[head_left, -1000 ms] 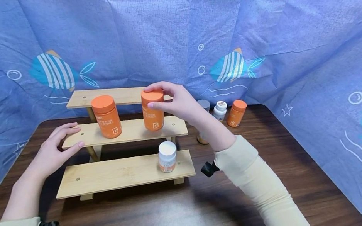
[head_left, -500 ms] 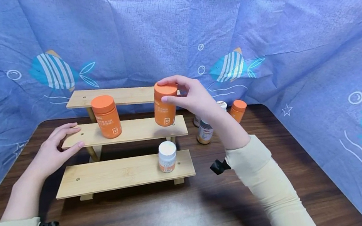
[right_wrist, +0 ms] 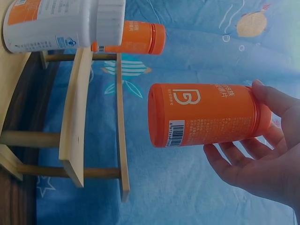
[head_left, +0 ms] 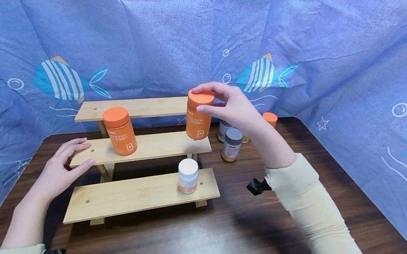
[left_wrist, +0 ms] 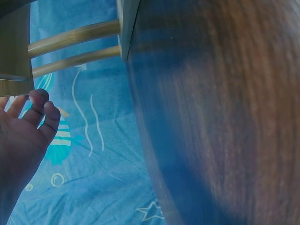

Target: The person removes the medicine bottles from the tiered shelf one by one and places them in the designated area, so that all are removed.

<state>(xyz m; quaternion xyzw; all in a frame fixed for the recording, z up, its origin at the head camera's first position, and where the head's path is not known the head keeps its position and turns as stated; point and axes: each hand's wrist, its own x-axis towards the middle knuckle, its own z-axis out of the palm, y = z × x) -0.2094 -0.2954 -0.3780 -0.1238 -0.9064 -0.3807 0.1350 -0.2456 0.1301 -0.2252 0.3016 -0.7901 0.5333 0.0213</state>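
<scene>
My right hand (head_left: 233, 106) grips an orange supplement jar (head_left: 198, 121) by its lid, thumb in front and fingers behind. In the right wrist view the jar (right_wrist: 201, 115) is raised off the wooden boards, its base toward the stand. A second orange jar (head_left: 120, 132) stands upright on the middle step of the three-step wooden display stand (head_left: 159, 144). On the lowest step, near its right end, is a white jar (head_left: 188, 176). My left hand (head_left: 56, 169) holds the left end of the middle step, thumb at the front edge and fingers toward the back.
Behind and below the right arm, several bottles stand on the dark wood table (head_left: 190, 247), among them a grey-capped bottle (head_left: 231, 144) and one with an orange lid (head_left: 270, 118). A blue fish-print cloth (head_left: 181, 29) hangs close behind the stand.
My right hand has carried the orange jar rightward from over the middle step to its right end, tilting it slightly. The left hand, the other orange jar and the white jar stay put.
</scene>
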